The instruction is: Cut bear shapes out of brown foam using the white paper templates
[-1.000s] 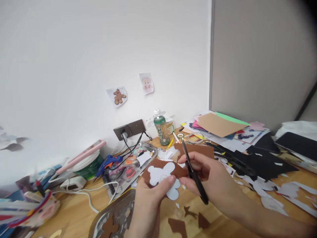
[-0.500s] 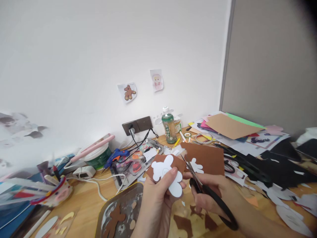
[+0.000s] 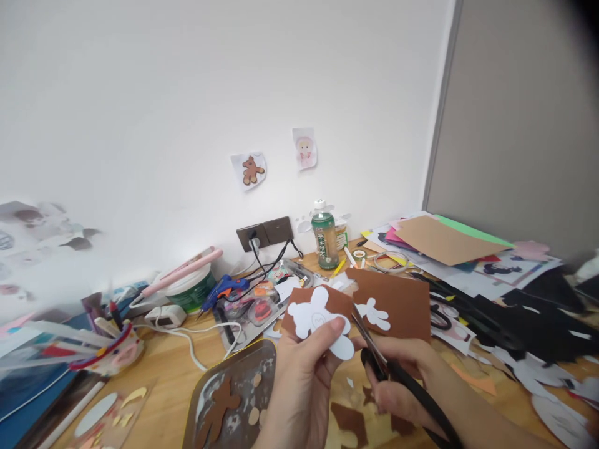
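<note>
- In the upper middle of the frame, I see a bear picture [image 3: 251, 171] and, to its right, a doll picture [image 3: 305, 149], both on the white wall [image 3: 154, 81].
- Below them I notice a dark socket plate [image 3: 276, 231], plugged at its left part.
- Near the centre, a bottle [image 3: 324, 240] with white cap stands upright.
- Left of centre I find a blue glue gun [image 3: 224, 290] beside a green tub [image 3: 194, 296].
- At lower left, a cup [image 3: 124, 357] holds pens.
- At right I see stacked coloured papers [image 3: 449, 238]; below these, black sheets [image 3: 543, 319].
</note>
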Demonstrator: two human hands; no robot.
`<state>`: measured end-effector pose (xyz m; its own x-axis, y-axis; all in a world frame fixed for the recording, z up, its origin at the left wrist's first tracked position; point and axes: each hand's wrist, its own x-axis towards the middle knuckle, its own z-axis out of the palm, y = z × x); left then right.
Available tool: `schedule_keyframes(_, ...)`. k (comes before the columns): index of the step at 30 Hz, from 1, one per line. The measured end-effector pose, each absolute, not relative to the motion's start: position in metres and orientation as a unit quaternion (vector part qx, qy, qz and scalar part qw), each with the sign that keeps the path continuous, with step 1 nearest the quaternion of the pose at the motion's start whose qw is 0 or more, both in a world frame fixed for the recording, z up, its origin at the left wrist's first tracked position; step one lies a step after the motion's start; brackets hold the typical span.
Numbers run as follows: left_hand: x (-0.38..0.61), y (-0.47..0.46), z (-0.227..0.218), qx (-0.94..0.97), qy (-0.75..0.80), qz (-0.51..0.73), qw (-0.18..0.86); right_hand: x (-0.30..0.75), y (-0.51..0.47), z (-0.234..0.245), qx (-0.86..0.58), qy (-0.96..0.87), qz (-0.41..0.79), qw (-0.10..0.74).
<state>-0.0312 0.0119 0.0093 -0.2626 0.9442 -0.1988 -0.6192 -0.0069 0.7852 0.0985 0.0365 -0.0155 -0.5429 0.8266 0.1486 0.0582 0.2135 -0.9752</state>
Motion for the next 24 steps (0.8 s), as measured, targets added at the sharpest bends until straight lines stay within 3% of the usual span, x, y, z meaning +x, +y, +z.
schedule_keyframes(15, -0.022, 0.009, -0.002, 0.156, 0.362, 0.695, 0.602, 0.102, 0.032, -0.02, -0.321, -0.699, 0.553, 0.32)
schedule_keyframes(24, -0.021, 0.009, -0.004, 0.136, 0.358, 0.698, 0.605, 0.103, 0.032, -0.036, -0.282, -0.689, 0.57, 0.349)
